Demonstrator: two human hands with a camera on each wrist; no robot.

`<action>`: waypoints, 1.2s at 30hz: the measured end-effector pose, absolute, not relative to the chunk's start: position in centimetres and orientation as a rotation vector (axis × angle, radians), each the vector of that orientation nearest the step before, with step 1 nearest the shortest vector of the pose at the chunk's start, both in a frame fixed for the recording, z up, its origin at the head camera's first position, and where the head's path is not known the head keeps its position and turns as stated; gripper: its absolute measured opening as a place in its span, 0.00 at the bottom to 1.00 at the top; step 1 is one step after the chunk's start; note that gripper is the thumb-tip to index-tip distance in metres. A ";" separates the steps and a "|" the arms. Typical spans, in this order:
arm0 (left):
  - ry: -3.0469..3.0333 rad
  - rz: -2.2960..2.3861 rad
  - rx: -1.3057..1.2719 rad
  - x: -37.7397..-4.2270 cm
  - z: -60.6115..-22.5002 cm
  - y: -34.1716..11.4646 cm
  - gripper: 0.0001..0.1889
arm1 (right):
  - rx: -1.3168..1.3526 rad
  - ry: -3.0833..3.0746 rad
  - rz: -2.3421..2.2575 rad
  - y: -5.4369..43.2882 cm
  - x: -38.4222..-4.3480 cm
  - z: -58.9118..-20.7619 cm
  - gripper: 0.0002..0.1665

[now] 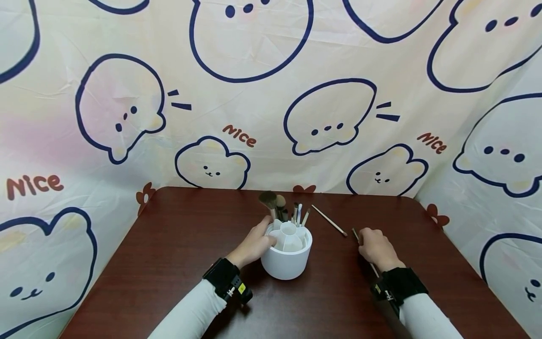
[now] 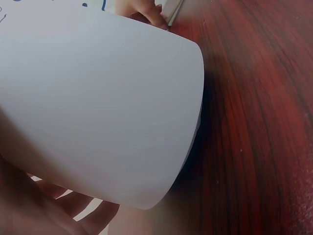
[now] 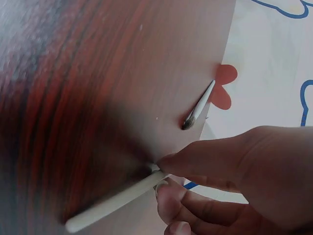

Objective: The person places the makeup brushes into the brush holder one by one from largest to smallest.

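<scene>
A white round brush holder [image 1: 284, 264] stands on the table, its top divided into compartments. My left hand [image 1: 253, 244] grips it at its left side, with the thumb over the rim; its wall [image 2: 107, 103] fills much of the left wrist view. Several makeup brushes [image 1: 269, 199] stand upright at the holder's back. To the right, my right hand [image 1: 377, 248] pinches a thin makeup brush [image 3: 115, 201] between thumb and fingertips, close over the table. Its pale handle slants back toward the wrist. Another thin brush [image 1: 329, 221] lies on the table between the holder and my right hand.
The dark red-brown wooden table [image 1: 190, 226] spreads under both hands. Behind it and at the sides hangs a pale cloth [image 1: 262, 103] printed with blue-outlined bears. A black strap camera [image 1: 228, 281] sits on each wrist.
</scene>
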State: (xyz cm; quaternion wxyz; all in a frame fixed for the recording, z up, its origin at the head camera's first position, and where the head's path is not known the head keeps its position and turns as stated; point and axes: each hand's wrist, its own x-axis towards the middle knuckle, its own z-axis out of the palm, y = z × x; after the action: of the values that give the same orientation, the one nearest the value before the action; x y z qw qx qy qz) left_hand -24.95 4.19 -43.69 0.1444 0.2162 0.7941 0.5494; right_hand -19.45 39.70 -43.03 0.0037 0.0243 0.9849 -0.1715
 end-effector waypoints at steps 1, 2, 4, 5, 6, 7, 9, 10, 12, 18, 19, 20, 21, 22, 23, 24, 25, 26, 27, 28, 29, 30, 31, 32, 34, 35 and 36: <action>2.287 1.583 0.625 -25.0 -43.7 4.2 0.38 | 0.069 3.096 -0.546 39.7 -19.4 -43.0 0.09; 2.286 1.584 0.629 -25.0 -43.8 4.2 0.37 | 0.069 3.104 -0.556 39.8 -19.3 -42.9 0.10; 2.285 1.585 0.637 -25.0 -43.8 4.1 0.37 | 0.066 3.117 -0.578 39.7 -19.2 -42.6 0.09; 2.285 1.586 0.639 -25.0 -43.8 4.1 0.37 | 0.064 3.119 -0.591 39.6 -19.2 -42.3 0.08; 2.286 1.587 0.640 -25.0 -43.8 4.1 0.37 | 0.057 3.123 -0.611 39.5 -19.2 -41.9 0.07; 2.285 1.589 0.639 -25.0 -43.8 4.0 0.37 | 0.046 3.126 -0.637 39.3 -19.2 -41.5 0.06; 2.284 1.592 0.634 -25.0 -43.7 4.0 0.37 | 0.020 3.131 -0.702 38.8 -19.2 -40.6 0.08; 2.286 1.591 0.630 -25.0 -43.7 4.0 0.37 | 0.003 3.132 -0.744 38.4 -19.2 -40.1 0.09; 2.288 1.590 0.628 -25.0 -43.6 4.0 0.36 | -0.047 3.135 -0.831 37.6 -19.2 -39.2 0.11; 2.291 1.589 0.630 -25.0 -43.7 4.0 0.36 | -0.196 3.194 -0.995 34.9 -18.7 -37.3 0.12; 2.291 1.586 0.632 -25.0 -43.7 4.1 0.36 | -0.210 3.208 -1.011 34.5 -18.6 -37.1 0.12; 2.292 1.583 0.634 -25.0 -43.7 4.1 0.36 | -0.225 3.223 -1.027 34.2 -18.5 -36.9 0.11; 2.293 1.584 0.640 -25.0 -43.7 4.1 0.37 | -0.238 3.236 -1.044 33.9 -18.4 -36.7 0.11; 2.294 1.584 0.645 -25.0 -43.7 4.1 0.37 | -0.249 3.250 -1.057 33.5 -18.3 -36.5 0.11; 2.297 1.585 0.651 -25.0 -43.7 4.1 0.37 | -0.258 3.266 -1.069 33.2 -18.3 -36.3 0.10; 2.298 1.586 0.658 -25.0 -43.7 4.1 0.37 | -0.267 3.282 -1.084 32.9 -18.2 -36.1 0.09; 2.300 1.587 0.662 -25.0 -43.6 4.1 0.38 | -0.278 3.297 -1.097 32.6 -18.1 -35.8 0.09; 2.301 1.590 0.666 -25.0 -43.6 4.1 0.39 | -0.292 3.312 -1.113 32.3 -18.0 -35.6 0.09; 2.304 1.592 0.670 -25.0 -43.5 4.1 0.39 | -0.307 3.325 -1.131 31.9 -17.9 -35.3 0.08; 2.304 1.593 0.668 -25.0 -43.4 4.1 0.39 | -0.323 3.336 -1.149 31.6 -17.8 -35.0 0.08; 2.305 1.593 0.668 -25.0 -43.4 4.1 0.38 | -0.342 3.342 -1.173 31.3 -17.7 -34.8 0.08; 2.306 1.593 0.668 -25.0 -43.4 4.1 0.38 | -0.359 3.344 -1.200 31.0 -17.6 -34.6 0.08; 2.305 1.594 0.665 -25.0 -43.4 4.1 0.38 | -0.376 3.347 -1.223 30.7 -17.5 -34.3 0.08; 2.305 1.595 0.663 -24.9 -43.4 4.1 0.37 | -0.391 3.347 -1.247 30.4 -17.4 -34.2 0.08; 2.301 1.596 0.662 -24.9 -43.5 4.1 0.36 | -0.409 3.342 -1.303 29.8 -17.1 -33.8 0.07; 2.298 1.598 0.663 -24.9 -43.5 4.1 0.36 | -0.414 3.339 -1.336 29.6 -17.1 -33.7 0.07; 2.295 1.601 0.663 -24.9 -43.5 4.1 0.36 | -0.419 3.337 -1.367 29.4 -17.0 -33.5 0.06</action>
State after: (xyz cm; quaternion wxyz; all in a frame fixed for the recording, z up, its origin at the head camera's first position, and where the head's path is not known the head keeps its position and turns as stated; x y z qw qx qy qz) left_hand -24.88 4.06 -43.53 0.1326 0.2285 0.7911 0.5517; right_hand -16.97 29.42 -33.54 -0.2420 -0.1121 0.8918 -0.3655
